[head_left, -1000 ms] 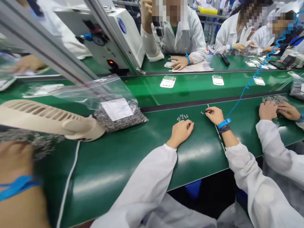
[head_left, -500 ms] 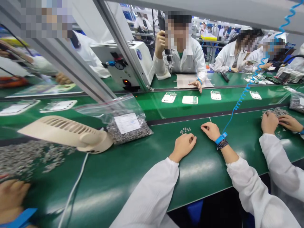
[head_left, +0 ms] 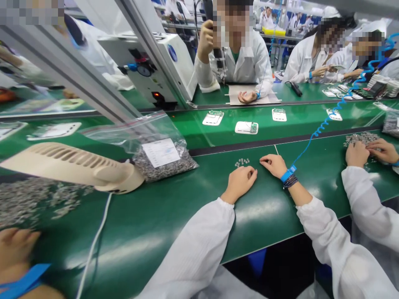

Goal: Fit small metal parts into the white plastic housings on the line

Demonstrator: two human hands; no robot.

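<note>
My left hand rests on the green mat with its fingers curled into a loose fist, just below a small cluster of tiny metal parts. My right hand, with a blue wrist strap, lies to the right of the cluster. Its fingers are drawn together and its fingertips press on the mat. Whether either hand pinches a part is too small to see.
A clear bag of metal parts and a beige fan lie to the left. White devices ride the belt beyond. A neighbour's hands sort parts at the right; another person's hand is at bottom left. Workers sit opposite.
My right hand has slid a little left, closer to the cluster and my left hand. Another white device has appeared on the belt. The camera view has shifted.
</note>
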